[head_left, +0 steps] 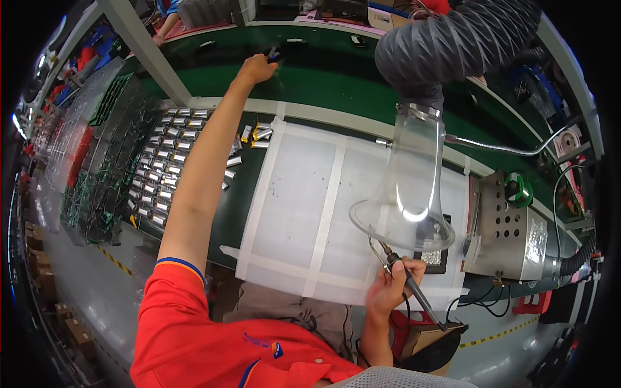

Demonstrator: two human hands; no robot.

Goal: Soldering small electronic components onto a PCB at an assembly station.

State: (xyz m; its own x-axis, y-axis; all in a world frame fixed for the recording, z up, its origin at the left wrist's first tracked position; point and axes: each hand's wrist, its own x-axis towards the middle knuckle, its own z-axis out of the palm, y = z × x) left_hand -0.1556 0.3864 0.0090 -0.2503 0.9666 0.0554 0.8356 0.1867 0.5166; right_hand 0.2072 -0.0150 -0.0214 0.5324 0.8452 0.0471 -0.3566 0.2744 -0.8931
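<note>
My left arm stretches far over the bench, and my left hand (257, 68) is at the green belt with its fingers closed on a small dark part (275, 55). The kind of part is too small to make out. My right hand (391, 290) grips a soldering iron (417, 294) near the front edge of the white bench mat (294, 194). Its tip points up and away, below the mouth of a clear fume hood (417, 174). Slim metal prongs, perhaps tweezers, show beside the iron's tip (378, 253). A dark tray of small silvery bits (432, 260) lies just beyond that hand.
Rows of silver battery cells (169, 155) lie left, with several loose cells (262, 132) by the mat. Stacked clear trays (107, 161) stand farther left. A grey duct (453, 45) hangs overhead. At right are a perforated metal box (508, 236) and a green spool (519, 189).
</note>
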